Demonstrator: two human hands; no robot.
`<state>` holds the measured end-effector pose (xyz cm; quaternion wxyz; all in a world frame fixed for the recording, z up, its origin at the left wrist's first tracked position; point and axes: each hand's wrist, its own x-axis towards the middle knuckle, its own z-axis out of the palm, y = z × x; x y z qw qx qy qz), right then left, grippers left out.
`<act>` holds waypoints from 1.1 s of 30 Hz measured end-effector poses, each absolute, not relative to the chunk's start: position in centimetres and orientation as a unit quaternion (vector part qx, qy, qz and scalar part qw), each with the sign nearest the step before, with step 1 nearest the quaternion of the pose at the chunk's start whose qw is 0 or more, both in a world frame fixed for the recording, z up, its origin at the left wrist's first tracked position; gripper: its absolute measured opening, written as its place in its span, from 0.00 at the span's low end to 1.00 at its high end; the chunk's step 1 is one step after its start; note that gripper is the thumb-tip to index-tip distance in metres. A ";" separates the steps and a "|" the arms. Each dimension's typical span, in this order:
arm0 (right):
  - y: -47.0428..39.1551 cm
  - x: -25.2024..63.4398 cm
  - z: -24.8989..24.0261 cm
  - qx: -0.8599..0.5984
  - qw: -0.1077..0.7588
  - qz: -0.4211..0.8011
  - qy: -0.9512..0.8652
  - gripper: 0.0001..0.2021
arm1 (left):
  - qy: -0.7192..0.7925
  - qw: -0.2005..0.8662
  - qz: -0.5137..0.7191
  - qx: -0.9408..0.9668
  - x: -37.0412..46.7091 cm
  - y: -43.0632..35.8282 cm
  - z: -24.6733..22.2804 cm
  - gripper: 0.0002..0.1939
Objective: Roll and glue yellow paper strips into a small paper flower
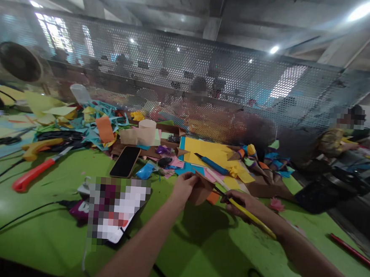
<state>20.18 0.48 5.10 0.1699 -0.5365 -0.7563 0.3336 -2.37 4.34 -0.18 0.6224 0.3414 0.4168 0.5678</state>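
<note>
One black phone (125, 161), one glue gun (37, 149) and one red-handled blade (36, 174) are lying on the green worktop (201, 262); one blue cutter (215, 164) is resting on yellow paper (200, 150). The left hand's (183, 187) fingers are clamping one brown paper (202, 192), which is hanging just right of them. The right hand's (240, 200) fingers are gripping one yellow tool (257, 221), its dark tip pointing towards the brown paper.

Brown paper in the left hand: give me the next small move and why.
Perhaps firm the pinch of the left hand on the brown paper, since the right hand holds the yellow tool with its dark end pointing toward the paper.
</note>
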 end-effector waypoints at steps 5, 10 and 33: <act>0.6 20.2 4.9 -0.541 0.164 0.330 -0.756 0.14 | 0.407 0.624 0.571 0.344 -2.3 4.5 -0.3 0.09; 0.8 20.2 4.4 -0.546 0.162 0.339 -0.749 0.16 | 0.407 0.625 0.570 0.345 -2.2 4.5 -0.2 0.10; 1.2 20.1 3.1 -0.541 0.181 0.369 -0.734 0.24 | 0.486 0.594 0.533 0.357 -2.4 4.0 0.4 0.02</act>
